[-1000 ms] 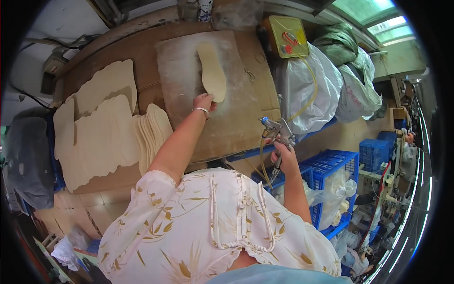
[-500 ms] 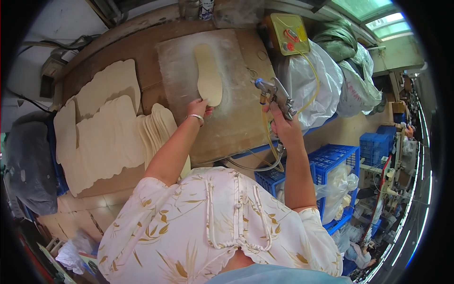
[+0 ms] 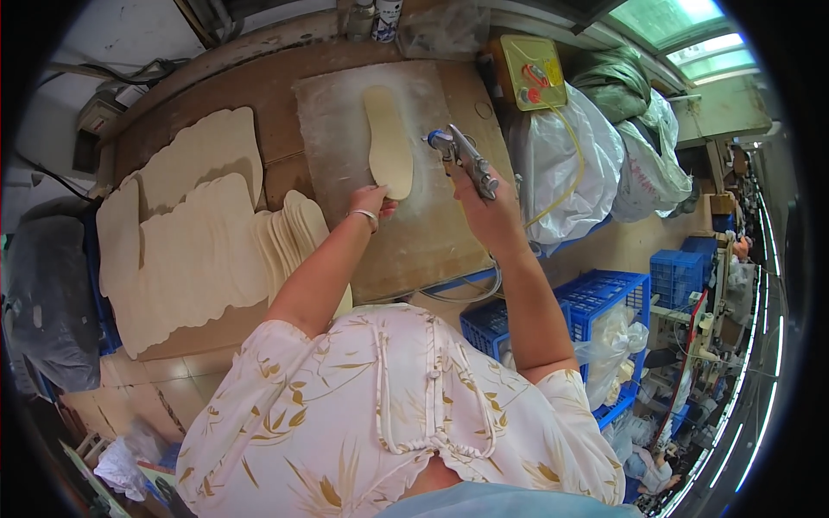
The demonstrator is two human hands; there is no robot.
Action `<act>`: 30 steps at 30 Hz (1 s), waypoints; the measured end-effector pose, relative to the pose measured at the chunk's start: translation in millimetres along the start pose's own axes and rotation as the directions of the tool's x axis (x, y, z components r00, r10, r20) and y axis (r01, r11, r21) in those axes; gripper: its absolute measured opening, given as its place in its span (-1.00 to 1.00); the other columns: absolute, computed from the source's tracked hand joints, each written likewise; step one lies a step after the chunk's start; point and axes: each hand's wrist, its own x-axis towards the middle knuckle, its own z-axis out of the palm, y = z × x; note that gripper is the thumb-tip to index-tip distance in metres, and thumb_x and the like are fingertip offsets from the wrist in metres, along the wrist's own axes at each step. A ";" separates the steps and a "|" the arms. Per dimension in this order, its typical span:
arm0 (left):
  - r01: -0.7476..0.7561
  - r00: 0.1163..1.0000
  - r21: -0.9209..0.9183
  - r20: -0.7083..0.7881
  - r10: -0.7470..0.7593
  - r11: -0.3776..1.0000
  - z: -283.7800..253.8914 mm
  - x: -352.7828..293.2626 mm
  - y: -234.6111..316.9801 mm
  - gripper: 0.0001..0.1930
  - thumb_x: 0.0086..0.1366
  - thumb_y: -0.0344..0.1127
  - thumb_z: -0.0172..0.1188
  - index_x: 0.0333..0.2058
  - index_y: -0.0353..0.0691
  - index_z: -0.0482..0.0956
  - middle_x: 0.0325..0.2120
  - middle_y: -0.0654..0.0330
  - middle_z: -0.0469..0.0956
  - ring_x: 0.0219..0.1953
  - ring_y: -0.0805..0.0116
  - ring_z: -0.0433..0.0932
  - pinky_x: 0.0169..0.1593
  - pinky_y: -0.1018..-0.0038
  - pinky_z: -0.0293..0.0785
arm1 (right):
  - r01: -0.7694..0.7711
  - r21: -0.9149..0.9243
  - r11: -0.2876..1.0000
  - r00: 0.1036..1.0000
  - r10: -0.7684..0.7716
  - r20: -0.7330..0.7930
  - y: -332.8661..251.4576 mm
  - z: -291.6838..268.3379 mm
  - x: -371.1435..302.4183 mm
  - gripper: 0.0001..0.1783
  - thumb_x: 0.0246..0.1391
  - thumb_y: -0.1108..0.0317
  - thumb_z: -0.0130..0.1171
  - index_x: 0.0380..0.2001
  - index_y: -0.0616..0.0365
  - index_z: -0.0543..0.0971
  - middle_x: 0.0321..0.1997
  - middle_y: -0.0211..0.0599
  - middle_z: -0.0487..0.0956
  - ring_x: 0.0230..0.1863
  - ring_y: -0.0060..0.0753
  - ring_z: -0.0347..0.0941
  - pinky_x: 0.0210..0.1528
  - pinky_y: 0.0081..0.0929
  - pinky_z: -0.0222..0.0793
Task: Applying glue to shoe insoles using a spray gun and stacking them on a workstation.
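A cream, sole-shaped insole (image 3: pixel 388 138) lies lengthwise on a whitish, powdery sheet (image 3: pixel 324 108) on the worktable. My left hand (image 3: pixel 373 201) pinches the near end of that insole, its fingers closed on the edge. In my right hand (image 3: pixel 489 205) is a metal spray gun (image 3: pixel 466 151), gripped above the right side of the sheet. Its blue-tipped nozzle end points left toward the insole, apart from it. Left of my left forearm, cream insoles stand in a leaning row (image 3: pixel 289 237) beside wide overlapping layers of the same material (image 3: pixel 186 250).
A yellow can (image 3: pixel 528 73) with a thin yellow hose sits at the back right, beside white plastic bags (image 3: pixel 561 160). Blue crates (image 3: pixel 604 302) holding bagged pieces stand by my right arm. A dark bag (image 3: pixel 52 298) is at far left. Bottles (image 3: pixel 386 22) line the back.
My right hand has brought the spray gun left and slightly upward, closer to the insole, and turned its nozzle toward it. My left hand stays at the insole's near end.
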 end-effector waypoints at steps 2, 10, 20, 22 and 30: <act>0.006 1.000 0.014 0.000 -0.006 1.000 -0.7 -2.2 -2.9 -0.83 0.21 -0.34 0.16 -0.28 -0.33 0.50 -0.47 0.13 0.57 -0.54 0.35 0.58 -0.56 0.51 0.51 | 0.020 -0.019 1.000 1.000 -0.021 -0.013 0.9 0.9 1.5 -0.69 0.17 0.17 0.11 -0.41 0.23 0.44 -0.63 -0.38 0.33 -0.55 -0.54 0.19 -0.48 -0.48 0.21; 0.028 0.999 0.015 0.020 -0.029 0.999 -6.1 -5.2 -11.0 -0.80 0.18 -0.31 0.19 -0.28 -0.31 0.51 -0.44 0.13 0.57 -0.49 0.36 0.57 -0.49 0.49 0.53 | -0.031 0.038 0.999 0.999 0.031 -0.011 20.4 5.2 11.3 -0.67 0.16 0.16 0.13 -0.44 0.25 0.42 -0.65 -0.31 0.34 -0.58 -0.49 0.19 -0.49 -0.43 0.21; 0.021 0.998 -0.009 0.058 -0.021 1.000 -6.8 0.6 -16.3 -0.81 0.23 -0.32 0.12 -0.25 -0.31 0.47 -0.39 0.13 0.56 -0.45 0.38 0.58 -0.46 0.52 0.56 | -0.109 -0.020 0.994 0.994 0.110 0.022 19.2 -3.9 -6.6 -0.66 0.16 0.15 0.13 -0.44 0.25 0.42 -0.65 -0.34 0.33 -0.58 -0.48 0.19 -0.48 -0.45 0.22; 0.022 0.998 -0.061 0.067 -0.018 0.998 -5.0 0.4 -15.9 -0.81 0.26 -0.34 0.08 -0.22 -0.32 0.44 -0.36 0.11 0.55 -0.42 0.37 0.59 -0.44 0.51 0.57 | -0.005 0.140 0.990 1.000 0.003 0.018 14.0 -2.5 -13.3 -0.67 0.17 0.16 0.12 -0.45 0.25 0.42 -0.65 -0.33 0.32 -0.57 -0.47 0.19 -0.48 -0.45 0.22; 0.080 0.987 -0.185 0.156 -0.051 0.979 -8.8 6.5 -20.7 -0.84 0.31 -0.37 0.00 -0.21 -0.34 0.41 -0.33 0.06 0.54 -0.33 0.31 0.59 -0.31 0.49 0.59 | 0.001 0.008 1.000 0.999 -0.001 0.046 27.4 -5.5 -13.6 -0.68 0.16 0.16 0.13 -0.43 0.23 0.42 -0.63 -0.21 0.34 -0.58 -0.38 0.19 -0.47 -0.41 0.22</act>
